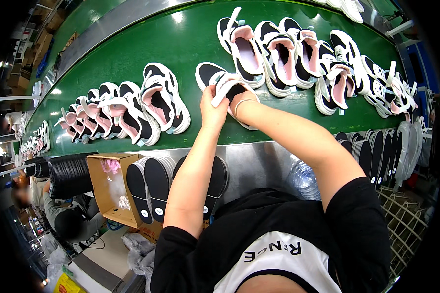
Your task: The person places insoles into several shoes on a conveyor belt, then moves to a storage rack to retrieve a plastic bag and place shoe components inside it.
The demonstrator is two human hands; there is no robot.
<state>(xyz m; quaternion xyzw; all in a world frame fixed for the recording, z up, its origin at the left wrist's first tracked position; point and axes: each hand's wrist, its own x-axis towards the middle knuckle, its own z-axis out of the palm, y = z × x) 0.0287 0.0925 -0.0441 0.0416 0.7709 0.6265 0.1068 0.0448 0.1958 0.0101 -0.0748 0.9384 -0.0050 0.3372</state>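
Note:
A black-and-white sneaker (209, 72) lies on the green belt in front of me, its toe pointing away and to the left. My left hand (213, 108) is closed on it at the raised white tongue (226, 91). Into the shoe's opening reaches my right hand (238, 99), with a thin band at the wrist. Its fingers are hidden inside the shoe, so their grip cannot be made out. Just left of this shoe stands another sneaker (167, 100) with a pink lining. Beyond my right hand, to the right, is a further pink-lined sneaker (245, 51).
Several sneakers line the green belt (117, 49) on both sides. Along its near metal edge stand bundled black insoles (157, 180), an open cardboard box (100, 183) and a clear plastic bottle (303, 178). A wire rack (401, 219) is at right; another person (71, 222) sits at lower left.

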